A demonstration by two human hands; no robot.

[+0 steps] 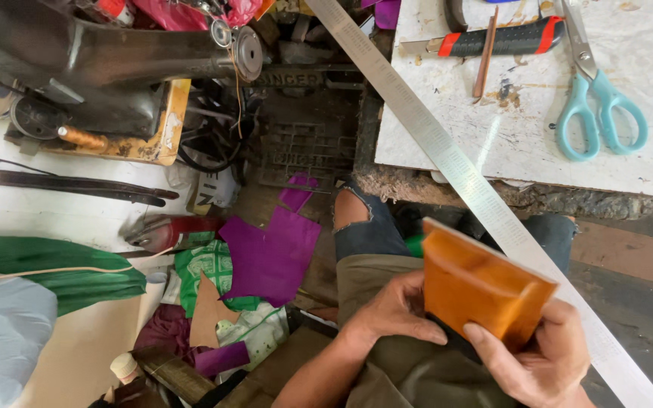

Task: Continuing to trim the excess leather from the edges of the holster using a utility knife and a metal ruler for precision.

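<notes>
White board [629, 162] at far right: teal scissors [597, 98], utility knife [504, 39], thin stick [485, 54]. Long steel ruler [447, 155] slants across its near-left edge. Floor [251, 200] left: purple scraps [270, 257].

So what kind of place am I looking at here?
Probably a small leather or tailoring workshop. A black treadle sewing machine stands at upper left, teal-handled scissors lie on a worn white cutting board, and both hands, left hand and right hand, hold a tan leather piece.

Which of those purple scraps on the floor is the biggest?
The large purple piece beside the person's knee. The scrap above it and the one lower down are much smaller.
</notes>
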